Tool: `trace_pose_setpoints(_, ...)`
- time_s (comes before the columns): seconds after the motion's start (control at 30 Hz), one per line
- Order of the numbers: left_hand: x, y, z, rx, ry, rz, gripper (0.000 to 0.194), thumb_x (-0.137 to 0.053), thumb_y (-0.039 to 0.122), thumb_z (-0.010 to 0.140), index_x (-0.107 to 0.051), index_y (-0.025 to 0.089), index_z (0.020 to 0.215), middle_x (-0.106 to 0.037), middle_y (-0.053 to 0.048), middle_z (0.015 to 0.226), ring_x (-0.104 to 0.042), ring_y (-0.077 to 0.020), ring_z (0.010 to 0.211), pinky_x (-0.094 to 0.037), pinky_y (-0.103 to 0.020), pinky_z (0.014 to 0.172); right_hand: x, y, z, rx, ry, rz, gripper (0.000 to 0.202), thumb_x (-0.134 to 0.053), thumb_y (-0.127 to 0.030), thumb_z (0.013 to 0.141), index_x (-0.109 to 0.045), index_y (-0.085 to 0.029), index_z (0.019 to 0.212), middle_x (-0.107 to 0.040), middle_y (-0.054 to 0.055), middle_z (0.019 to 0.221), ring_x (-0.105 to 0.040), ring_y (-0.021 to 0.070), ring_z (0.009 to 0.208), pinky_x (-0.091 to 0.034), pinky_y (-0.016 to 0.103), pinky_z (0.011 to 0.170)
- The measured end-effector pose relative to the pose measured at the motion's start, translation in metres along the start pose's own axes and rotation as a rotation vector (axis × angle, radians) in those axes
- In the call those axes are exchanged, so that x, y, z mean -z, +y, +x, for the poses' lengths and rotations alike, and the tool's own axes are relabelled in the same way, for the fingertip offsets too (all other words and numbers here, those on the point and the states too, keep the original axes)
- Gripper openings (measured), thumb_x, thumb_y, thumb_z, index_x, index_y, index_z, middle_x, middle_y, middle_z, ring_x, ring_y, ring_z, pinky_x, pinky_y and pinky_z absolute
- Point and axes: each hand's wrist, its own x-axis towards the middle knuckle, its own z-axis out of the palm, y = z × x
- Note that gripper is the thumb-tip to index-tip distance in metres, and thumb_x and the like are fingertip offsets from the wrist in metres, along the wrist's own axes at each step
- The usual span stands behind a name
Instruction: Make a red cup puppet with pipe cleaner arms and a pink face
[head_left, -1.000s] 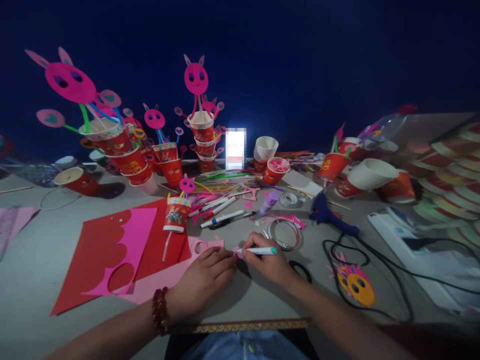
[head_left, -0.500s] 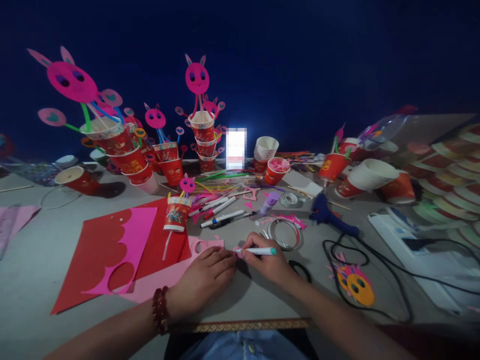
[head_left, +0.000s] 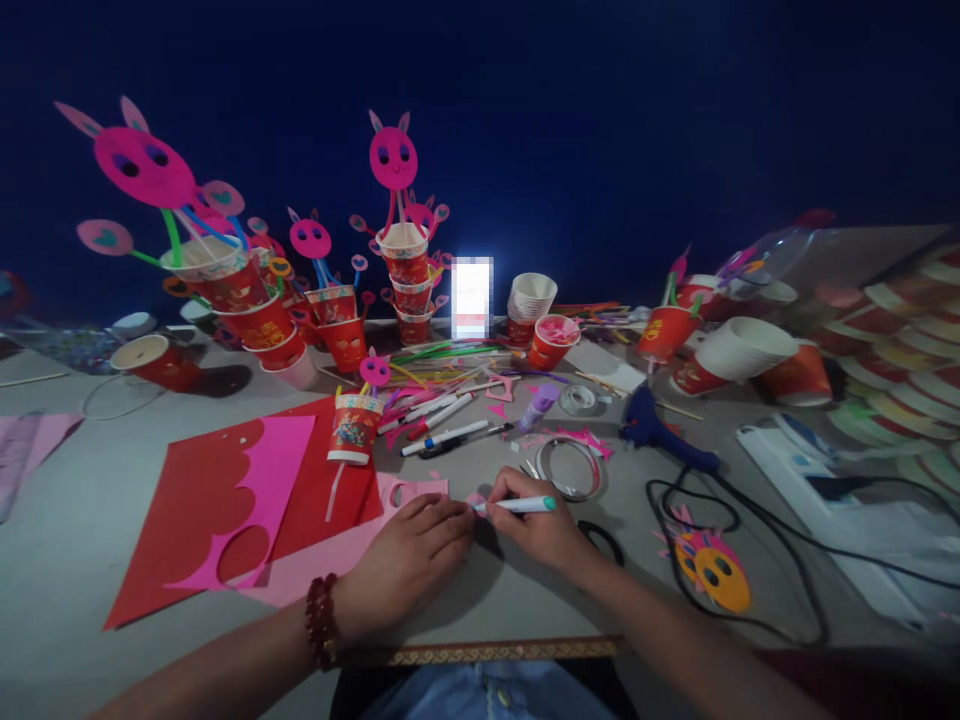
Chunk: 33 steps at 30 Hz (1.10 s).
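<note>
Your right hand (head_left: 534, 520) pinches the marker (head_left: 534, 505) closely, tip at the pink disc (head_left: 475, 496) between your hands. Your left hand (head_left: 421, 545), left of the disc, probably steadies it; its hold is hidden. Pens (head_left: 444, 438) lie beyond the disc, presumably for easy reach.

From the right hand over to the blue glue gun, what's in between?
In the head view, a ring-shaped roll lies between the right hand and the blue glue gun, with jagged pink scraps by its far edge.

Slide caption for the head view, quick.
Right hand holds a marker at a small pink piece, left hand close by, decorated cups behind.
</note>
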Motion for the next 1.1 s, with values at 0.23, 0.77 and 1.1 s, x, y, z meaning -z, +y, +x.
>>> trace_pose_setpoints(0.23,-0.0012,-0.0002,-0.0003,0.010,-0.008,0.000,0.025,-0.049,0.018,0.101,-0.062,0.017,0.122,-0.067,-0.009,0.134,-0.058,-0.0240,0.124,-0.043,-0.044,0.108,0.0003,-0.0003,-0.0004,-0.010,0.009,0.026,0.012,-0.055,-0.017,0.082,-0.053,-0.023,0.072,-0.055,-0.005,0.063,-0.050,0.0139,0.058,-0.034,0.026,0.057)
trace_pose_setpoints(0.77,-0.0013,-0.0002,-0.0008,-0.005,0.017,0.015,0.026,-0.048,0.018,0.101,-0.062,0.016,0.123,-0.067,-0.010,0.133,-0.059,-0.0226,0.123,-0.045,-0.042,0.106,0.0013,-0.0015,-0.0001,-0.021,0.066,-0.010,0.013,-0.053,-0.017,0.081,-0.048,-0.023,0.069,-0.048,-0.006,0.059,-0.045,0.0130,0.055,-0.030,0.025,0.055)
trace_pose_setpoints(1.1,-0.0022,-0.0010,-0.0022,-0.007,0.007,0.012,0.026,-0.049,0.017,0.100,-0.061,0.016,0.123,-0.065,-0.008,0.136,-0.057,-0.0237,0.125,-0.044,-0.042,0.106,-0.0006,0.0019,0.0011,-0.039,0.109,0.010,0.013,-0.055,-0.019,0.080,-0.049,-0.023,0.070,-0.049,-0.006,0.060,-0.045,0.0128,0.056,-0.032,0.025,0.056)
